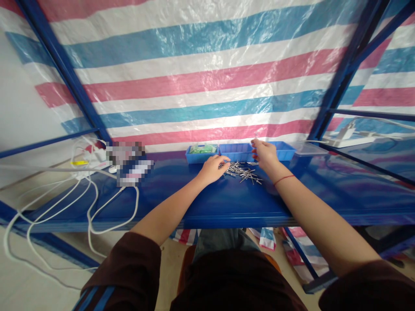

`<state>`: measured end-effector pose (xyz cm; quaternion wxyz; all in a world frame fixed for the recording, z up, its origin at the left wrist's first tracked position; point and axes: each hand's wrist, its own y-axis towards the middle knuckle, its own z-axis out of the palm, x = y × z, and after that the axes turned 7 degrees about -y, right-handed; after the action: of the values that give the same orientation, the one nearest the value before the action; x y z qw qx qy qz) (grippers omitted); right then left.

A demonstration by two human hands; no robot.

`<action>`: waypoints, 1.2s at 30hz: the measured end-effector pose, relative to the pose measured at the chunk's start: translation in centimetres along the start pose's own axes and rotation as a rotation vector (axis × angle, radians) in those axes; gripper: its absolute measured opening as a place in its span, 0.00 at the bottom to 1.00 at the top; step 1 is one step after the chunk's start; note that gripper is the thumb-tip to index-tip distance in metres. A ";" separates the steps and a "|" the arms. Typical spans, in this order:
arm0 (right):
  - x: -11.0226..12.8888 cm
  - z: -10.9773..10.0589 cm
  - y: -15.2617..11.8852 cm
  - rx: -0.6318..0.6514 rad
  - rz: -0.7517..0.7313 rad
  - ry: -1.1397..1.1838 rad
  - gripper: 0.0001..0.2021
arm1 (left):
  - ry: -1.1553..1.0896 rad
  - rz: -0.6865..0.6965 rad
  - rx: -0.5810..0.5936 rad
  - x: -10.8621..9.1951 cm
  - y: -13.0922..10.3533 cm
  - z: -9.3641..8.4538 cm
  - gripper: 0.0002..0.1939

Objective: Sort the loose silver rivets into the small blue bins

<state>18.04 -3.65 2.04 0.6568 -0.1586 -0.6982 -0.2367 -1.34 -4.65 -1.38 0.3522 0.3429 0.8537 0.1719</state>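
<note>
Striped sheet: red, white and blue plastic, hung behind the work area, glossy.
Tabletop: blue, shiny, carries everything being handled.
Blue bins: in a row along the back of the tabletop; the left 1 holds a green packet; right hand hides part of the row.
White cables: loops at far left, well apart from the work.
Power strip: white, far right.
Clear lid: transparent, flat, just right of the bins.
Right hand: raised in front of the bins, fingers bent inward near the thumb; can't tell if they grip anything.
Left hand: low at the left edge of the pile, fingers loosely curled over it; can't tell if a pin is caught.
Metal pins: loose pile on the tabletop in front of the bins, between the 2 hands, many crossing; too small to count.
Pin handling: likely light, stiff, not fragile; smooth metal probably slips and rolls, crossed ones may drag neighbors along.
Pin grip: best guess, pinch 1 mid-length with fingertips, starting with strays at the pile's near edge.
</note>
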 end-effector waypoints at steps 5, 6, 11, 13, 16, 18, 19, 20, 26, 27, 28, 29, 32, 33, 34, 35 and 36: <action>0.3 -1.2 0.9 -0.023 0.126 0.106 0.13 | 0.187 0.122 0.213 -0.8 -0.4 0.0 0.17; 0.4 -1.1 0.6 0.001 0.108 0.117 0.13 | 0.210 0.141 0.241 -0.9 -0.4 0.1 0.16; 1.1 0.0 -1.4 0.105 0.014 0.167 0.13 | 0.286 0.178 0.270 -1.4 -0.4 0.1 0.13; 1.3 0.4 -2.0 0.146 -0.020 0.142 0.12 | 0.306 0.177 0.259 -1.4 -0.4 0.0 0.12; 1.3 0.5 -2.3 0.172 -0.053 0.090 0.12 | 0.317 0.199 0.245 -1.5 -0.4 0.0 0.12; 1.2 0.4 -2.3 0.173 -0.074 0.055 0.11 | 0.303 0.214 0.217 -1.5 -0.4 0.1 0.12; 1.2 0.4 -2.2 0.182 -0.097 0.024 0.10 | 0.284 0.217 0.191 -1.5 -0.4 0.2 0.12; 1.1 0.3 -2.1 0.201 -0.132 -0.023 0.09 | 0.254 0.216 0.154 -1.4 -0.3 0.2 0.12; 0.1 0.7 -2.5 0.637 -0.415 -0.445 0.07 | -0.105 0.093 -0.137 -0.8 0.5 -0.1 0.08; -0.1 0.8 -2.6 0.722 -0.444 -0.483 0.07 | -0.164 0.057 -0.177 -0.7 0.6 -0.1 0.07; -0.3 1.0 -2.7 0.784 -0.462 -0.503 0.07 | -0.216 0.024 -0.211 -0.6 0.7 -0.1 0.07; -0.4 1.1 -2.7 0.817 -0.467 -0.507 0.07 | -0.261 -0.004 -0.239 -0.5 0.8 -0.1 0.06; -0.7 1.3 -2.7 0.783 -0.435 -0.435 0.10 | -0.380 -0.067 -0.291 -0.2 1.0 0.1 0.06; -0.7 1.3 -2.7 0.755 -0.420 -0.396 0.10 | -0.412 -0.087 -0.297 -0.1 1.0 0.2 0.06; -0.6 1.2 -2.6 0.730 -0.407 -0.356 0.10 | -0.441 -0.107 -0.301 0.0 1.1 0.3 0.06; -0.5 1.2 -2.6 0.711 -0.393 -0.318 0.10 | -0.466 -0.124 -0.300 0.1 1.2 0.4 0.06; -0.4 1.2 -2.6 0.695 -0.374 -0.282 0.10 | -0.488 -0.140 -0.296 0.2 1.2 0.5 0.06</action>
<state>15.67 -5.18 1.28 0.5149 0.1714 -0.8362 -0.0783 -0.49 -3.62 -1.17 0.6045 0.2593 0.7308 0.1824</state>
